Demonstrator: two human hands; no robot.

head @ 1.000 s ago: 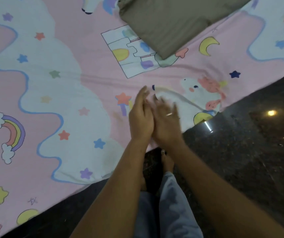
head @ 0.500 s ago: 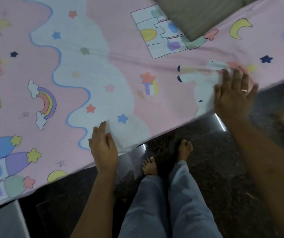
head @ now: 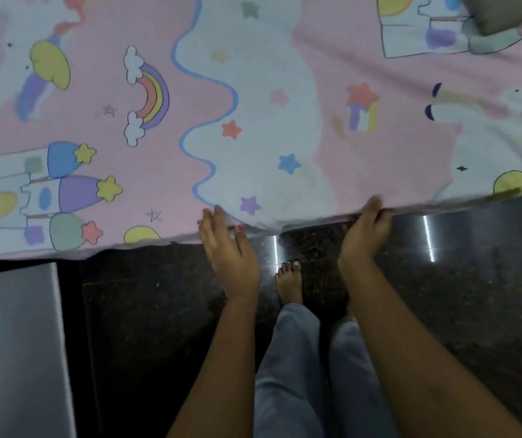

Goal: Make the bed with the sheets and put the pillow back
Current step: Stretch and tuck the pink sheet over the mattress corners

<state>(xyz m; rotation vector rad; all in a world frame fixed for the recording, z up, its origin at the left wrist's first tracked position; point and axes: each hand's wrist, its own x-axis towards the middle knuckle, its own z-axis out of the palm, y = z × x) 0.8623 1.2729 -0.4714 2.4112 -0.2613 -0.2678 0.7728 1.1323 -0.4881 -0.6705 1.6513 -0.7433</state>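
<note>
Along the near edge of the bed (head: 79,252), the pink cotton sheet with unicorns, rainbows and castles (head: 253,137) lies spread out, with its hem right at the side. Our left hand (head: 228,248) rests on that hem, fingers straight and flat. Our right hand (head: 365,238) is near it along the same edge. Its thumb lies on top and its fingers curl under the hem, so we think it holds the sheet.

Further in, on the right, a bit of the olive-grey fabric pillow (head: 506,11) lies on the sheet. Below the edge are the dark shiny speckled floor (head: 474,279), our bare foot (head: 289,279) and a flat grey panel (head: 10,343).

To do this well, we should pull the hem evenly with both hands, toward us and down, so the wrinkles go flat. Pull gently, or the sheet may slip off the far side.
</note>
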